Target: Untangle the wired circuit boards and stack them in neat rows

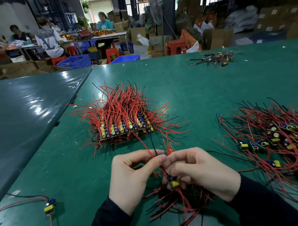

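Observation:
A neat stack of small circuit boards (126,130) with red and black wires fanning upward sits mid-table. To the right lies a tangled heap of wired boards (275,140). My left hand (131,176) pinches a red and a black wire between thumb and forefinger. My right hand (199,171) grips a bunch of wired boards (173,182), a blue and yellow one showing under the fingers, their wires hanging toward me. The two hands touch at the fingertips, just in front of the stack.
A single wired board (49,205) lies near the table's front left. A small pile of boards with dark wires (214,59) sits far right. The green table (195,92) joins a grey one (31,106) on the left. People work at benches behind.

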Motion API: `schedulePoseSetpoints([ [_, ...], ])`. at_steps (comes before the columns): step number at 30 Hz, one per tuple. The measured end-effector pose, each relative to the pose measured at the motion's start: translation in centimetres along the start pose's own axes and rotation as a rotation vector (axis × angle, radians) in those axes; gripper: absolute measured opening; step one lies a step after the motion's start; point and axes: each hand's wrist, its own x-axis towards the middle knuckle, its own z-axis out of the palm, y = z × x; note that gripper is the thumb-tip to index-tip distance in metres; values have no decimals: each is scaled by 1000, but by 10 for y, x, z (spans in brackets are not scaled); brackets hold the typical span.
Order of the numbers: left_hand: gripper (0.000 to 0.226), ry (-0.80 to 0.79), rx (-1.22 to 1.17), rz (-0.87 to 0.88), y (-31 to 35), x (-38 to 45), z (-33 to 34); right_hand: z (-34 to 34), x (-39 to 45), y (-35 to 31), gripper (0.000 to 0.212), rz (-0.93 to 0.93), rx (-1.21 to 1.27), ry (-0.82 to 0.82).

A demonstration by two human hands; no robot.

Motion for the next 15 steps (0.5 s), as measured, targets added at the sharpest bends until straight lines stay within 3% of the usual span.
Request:
schedulePoseSetpoints([
  [3,21,-6,-106,-76,1,1,0,3,-2,-3,26,-49,0,-15],
  [9,26,-48,-301,-236,0,2,-5,7,-5,-6,18,-158,-67,-98],
  [15,14,-42,-469,-425,6,2,-6,8,-6,-4,14,-176,-63,-131],
])
